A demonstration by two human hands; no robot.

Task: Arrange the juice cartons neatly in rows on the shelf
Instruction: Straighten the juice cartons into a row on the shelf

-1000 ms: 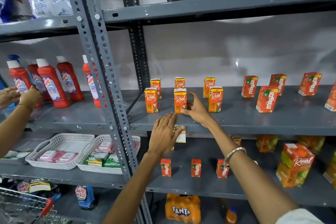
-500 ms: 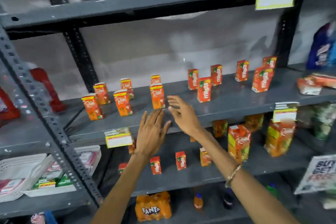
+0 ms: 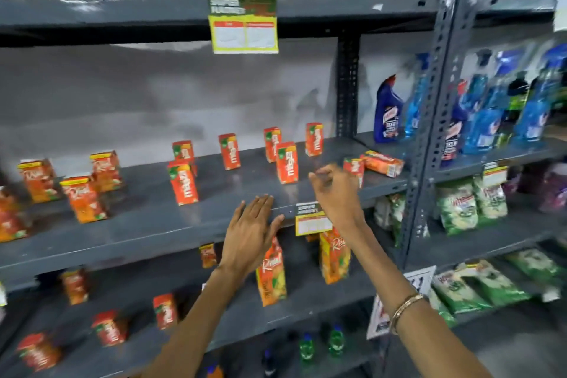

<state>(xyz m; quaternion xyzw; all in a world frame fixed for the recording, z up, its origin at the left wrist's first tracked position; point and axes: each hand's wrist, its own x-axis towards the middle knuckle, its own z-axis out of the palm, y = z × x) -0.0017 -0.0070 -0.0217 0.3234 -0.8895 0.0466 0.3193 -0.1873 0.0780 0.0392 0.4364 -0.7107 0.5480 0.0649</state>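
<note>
Small orange Maaza cartons stand scattered on the grey middle shelf [image 3: 147,224]; one [image 3: 183,183] is at the front left, another [image 3: 287,162] near the centre. Orange Real cartons [image 3: 84,198] stand at the left. One carton lies on its side [image 3: 382,163] at the shelf's right end, with an upright one [image 3: 354,169] beside it. My left hand [image 3: 251,230] rests flat and open at the shelf's front edge. My right hand [image 3: 334,190] hovers with curled fingers just left of the upright carton, holding nothing.
Blue cleaner bottles [image 3: 388,113] stand right of the perforated upright post [image 3: 435,107]. Larger Real cartons [image 3: 271,270] and small cartons sit on the shelf below. A price tag [image 3: 311,219] hangs on the shelf edge. Green bags [image 3: 460,205] fill the right-hand shelves.
The view has swung right, from the Real cartons to the Maaza cartons. My right hand moved rightward towards the shelf's right end; my left hand followed along the shelf edge.
</note>
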